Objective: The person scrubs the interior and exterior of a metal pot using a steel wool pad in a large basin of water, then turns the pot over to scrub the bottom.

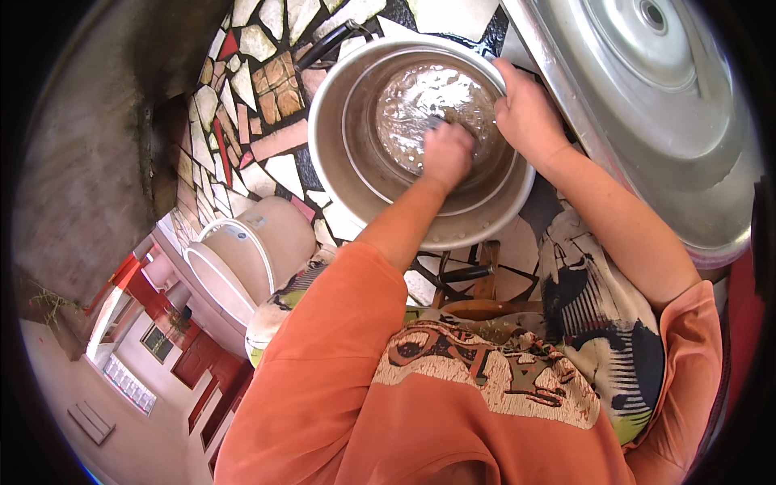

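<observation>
A large aluminium pot (336,200) stands on the floor before me, with shallow, cloudy brownish water (406,109) in its bottom. My left hand (448,154) reaches down inside it, fingers curled at the water and blurred. At those fingertips a small dark grey thing (435,121) shows, perhaps a scouring pad; most of it is hidden by the hand. On the pot's upper right rim, my right hand (527,109) has its thumb over the edge. One black-gripped pot handle (330,45) sticks out at the far side, another (465,274) at the near side.
A big shiny metal lid or basin (673,139) rises close on the right. To the left lies a white plastic bucket (273,236) on the broken-tile mosaic floor (279,173). Part of a wooden stool (491,308) shows near my legs. A rough grey wall (91,133) is at far left.
</observation>
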The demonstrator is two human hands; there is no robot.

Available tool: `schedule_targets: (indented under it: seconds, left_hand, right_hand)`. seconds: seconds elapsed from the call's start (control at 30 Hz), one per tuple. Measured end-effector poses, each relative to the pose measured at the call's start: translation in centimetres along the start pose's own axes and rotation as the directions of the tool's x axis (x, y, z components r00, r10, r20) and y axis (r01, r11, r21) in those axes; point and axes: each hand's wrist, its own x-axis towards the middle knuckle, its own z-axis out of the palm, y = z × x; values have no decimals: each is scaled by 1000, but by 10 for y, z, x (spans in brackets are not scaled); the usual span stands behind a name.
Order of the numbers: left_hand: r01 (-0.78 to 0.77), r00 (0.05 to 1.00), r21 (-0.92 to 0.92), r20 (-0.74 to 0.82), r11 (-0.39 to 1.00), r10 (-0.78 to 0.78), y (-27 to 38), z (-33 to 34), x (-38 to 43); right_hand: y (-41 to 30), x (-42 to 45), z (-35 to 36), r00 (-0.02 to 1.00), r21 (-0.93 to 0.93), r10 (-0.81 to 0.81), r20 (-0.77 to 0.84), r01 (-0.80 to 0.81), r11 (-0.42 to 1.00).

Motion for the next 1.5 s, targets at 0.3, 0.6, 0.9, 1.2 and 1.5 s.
schedule_targets:
  seconds: [0.3, 0.6, 0.9, 1.2, 1.5]
  left_hand:
    - [209, 960, -48, -181, 977, -214, -32, 4, 33]
    - [205, 938, 64, -299, 977, -177, -66, -7, 56]
    - [158, 979, 88, -145, 983, -145, -93, -3, 36]
    - [-123, 992, 212, 31, 970, 119, -77, -10, 18]
    - [-343, 929, 147, 198, 928, 312, -71, -27, 17]
  right_hand:
    - [14, 9, 5, 997, -15, -76, -21, 75, 997]
    - [3, 6, 3, 999, 37, -46, 7, 46, 998]
    - [4, 6, 6, 994, 15, -111, -20, 111, 994]
    - [1, 2, -1, 998, 17, -53, 22, 53, 998]
    - [5, 2, 2, 992, 1, -113, -54, 114, 994]
